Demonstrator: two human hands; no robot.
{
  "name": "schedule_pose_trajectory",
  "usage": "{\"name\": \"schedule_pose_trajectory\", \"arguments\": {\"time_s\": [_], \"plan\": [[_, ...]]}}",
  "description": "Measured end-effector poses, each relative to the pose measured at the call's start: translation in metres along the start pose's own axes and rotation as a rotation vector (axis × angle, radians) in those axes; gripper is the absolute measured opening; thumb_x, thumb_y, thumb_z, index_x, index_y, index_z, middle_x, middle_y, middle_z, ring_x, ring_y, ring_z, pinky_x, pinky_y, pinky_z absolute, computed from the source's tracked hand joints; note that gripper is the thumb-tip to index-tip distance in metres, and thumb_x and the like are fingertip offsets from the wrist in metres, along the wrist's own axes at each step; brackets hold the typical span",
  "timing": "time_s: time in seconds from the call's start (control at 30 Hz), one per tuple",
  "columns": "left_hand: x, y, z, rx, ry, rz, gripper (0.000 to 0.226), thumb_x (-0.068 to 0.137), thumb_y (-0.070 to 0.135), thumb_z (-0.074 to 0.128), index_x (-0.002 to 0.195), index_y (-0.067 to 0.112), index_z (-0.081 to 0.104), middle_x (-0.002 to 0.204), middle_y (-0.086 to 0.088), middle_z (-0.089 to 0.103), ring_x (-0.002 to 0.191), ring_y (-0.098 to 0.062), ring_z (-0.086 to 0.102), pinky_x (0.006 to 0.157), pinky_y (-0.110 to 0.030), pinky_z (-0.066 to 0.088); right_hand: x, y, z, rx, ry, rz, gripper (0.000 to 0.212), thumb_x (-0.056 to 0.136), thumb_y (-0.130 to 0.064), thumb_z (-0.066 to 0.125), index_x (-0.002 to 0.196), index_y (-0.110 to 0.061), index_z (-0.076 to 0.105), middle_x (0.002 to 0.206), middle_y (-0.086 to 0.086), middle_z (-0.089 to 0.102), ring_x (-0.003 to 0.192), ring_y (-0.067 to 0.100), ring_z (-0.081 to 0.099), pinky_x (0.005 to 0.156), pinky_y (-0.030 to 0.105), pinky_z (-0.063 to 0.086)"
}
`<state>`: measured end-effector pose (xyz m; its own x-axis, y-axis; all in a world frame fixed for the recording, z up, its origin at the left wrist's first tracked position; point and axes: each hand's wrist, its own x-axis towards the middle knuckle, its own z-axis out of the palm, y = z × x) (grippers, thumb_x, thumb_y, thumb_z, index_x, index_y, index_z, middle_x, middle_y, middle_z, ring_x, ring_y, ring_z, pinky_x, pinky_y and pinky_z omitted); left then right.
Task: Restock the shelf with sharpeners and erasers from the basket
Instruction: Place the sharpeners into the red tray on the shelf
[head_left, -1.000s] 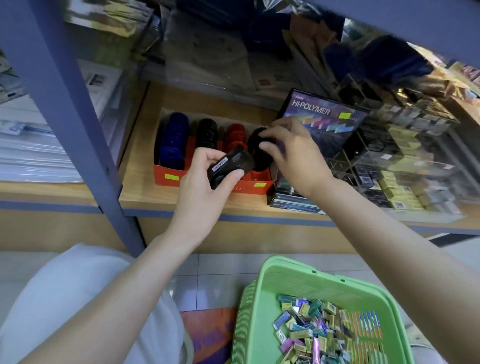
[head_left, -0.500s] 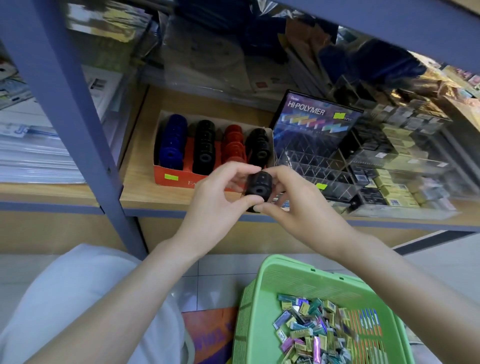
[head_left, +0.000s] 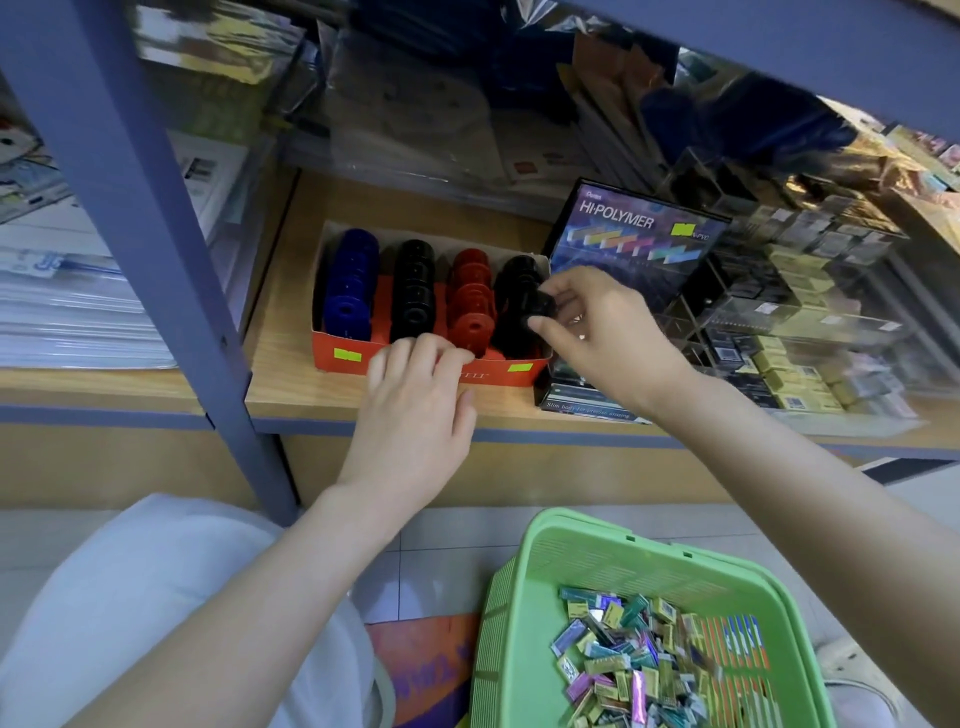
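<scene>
Right grip (head_left: 597, 332): thumb and fingertips pinching one black sharpener (head_left: 537, 306), just over the rightmost black row (head_left: 511, 332) of the orange tray (head_left: 431, 374); can't tell if it touches that row. Left grip (head_left: 415, 384): fingers bent, tips on the tray's front wall, nothing carried; can't tell if it actually clamps the wall. Tray sits on the wooden shelf (head_left: 285, 374), four rows front to back: blue (head_left: 348, 286), black (head_left: 413, 291), red (head_left: 470, 301), black. HI-POLYMER display box (head_left: 639, 234) stands just beside the tray on its right. Green basket (head_left: 675, 561) on the floor below my right forearm, with a loose pile of small wrapped erasers (head_left: 623, 670) inside.
</scene>
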<state>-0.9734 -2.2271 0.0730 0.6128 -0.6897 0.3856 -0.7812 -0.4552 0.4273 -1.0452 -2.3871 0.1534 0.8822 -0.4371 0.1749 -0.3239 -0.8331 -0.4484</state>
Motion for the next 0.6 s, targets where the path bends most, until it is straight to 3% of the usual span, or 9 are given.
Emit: {"name": "schedule_pose_trajectory", "arguments": {"time_s": [0.1, 0.17, 0.33, 0.5, 0.6], "plan": [[-0.001, -0.003, 0.0, -0.001, -0.008, 0.013, 0.03, 0.085, 0.014, 0.062, 0.115, 0.012, 0.061, 0.109, -0.004, 0.059, 0.104, -0.024, 0.053, 0.095, -0.039, 0.037, 0.008, 0.001, -0.01, -0.221, -0.111, -0.088, 0.037, 0.092, -0.024, 0.06, 0.126, -0.01, 0.054, 0.11, 0.005, 0.057, 0.092, 0.017, 0.058, 0.086, 0.031, 0.049], [-0.002, -0.005, 0.001, 0.003, -0.007, 0.021, 0.03, 0.085, 0.014, 0.062, 0.115, 0.012, 0.061, 0.11, -0.004, 0.059, 0.105, -0.024, 0.053, 0.096, -0.036, 0.033, 0.012, 0.002, -0.019, -0.271, -0.168, -0.125, 0.038, 0.092, -0.022, 0.059, 0.127, -0.01, 0.053, 0.108, 0.007, 0.059, 0.094, 0.02, 0.06, 0.088, 0.037, 0.05], [-0.001, -0.007, 0.002, -0.003, -0.005, 0.026, 0.031, 0.085, 0.014, 0.061, 0.115, 0.012, 0.061, 0.109, -0.004, 0.059, 0.104, -0.024, 0.052, 0.094, -0.033, 0.028, 0.015, 0.008, -0.015, -0.226, -0.249, -0.156, 0.032, 0.09, -0.016, 0.063, 0.121, -0.014, 0.056, 0.097, -0.002, 0.056, 0.088, 0.015, 0.06, 0.085, 0.034, 0.052], [0.0, -0.009, 0.003, -0.007, 0.003, 0.045, 0.03, 0.086, 0.014, 0.06, 0.116, 0.011, 0.061, 0.11, -0.004, 0.059, 0.104, -0.024, 0.052, 0.095, -0.033, 0.027, 0.013, 0.011, -0.001, -0.271, -0.137, -0.147, 0.034, 0.089, -0.016, 0.064, 0.122, -0.014, 0.06, 0.118, 0.005, 0.053, 0.096, 0.02, 0.058, 0.088, 0.034, 0.049], [-0.003, -0.012, 0.005, -0.014, 0.02, 0.057, 0.032, 0.087, 0.016, 0.053, 0.117, 0.009, 0.061, 0.11, -0.005, 0.059, 0.104, -0.023, 0.05, 0.095, -0.032, 0.026, 0.005, 0.01, 0.004, -0.306, -0.08, -0.158, 0.039, 0.093, -0.017, 0.057, 0.131, -0.012, 0.054, 0.123, 0.006, 0.052, 0.103, 0.023, 0.057, 0.085, 0.03, 0.045]]}}
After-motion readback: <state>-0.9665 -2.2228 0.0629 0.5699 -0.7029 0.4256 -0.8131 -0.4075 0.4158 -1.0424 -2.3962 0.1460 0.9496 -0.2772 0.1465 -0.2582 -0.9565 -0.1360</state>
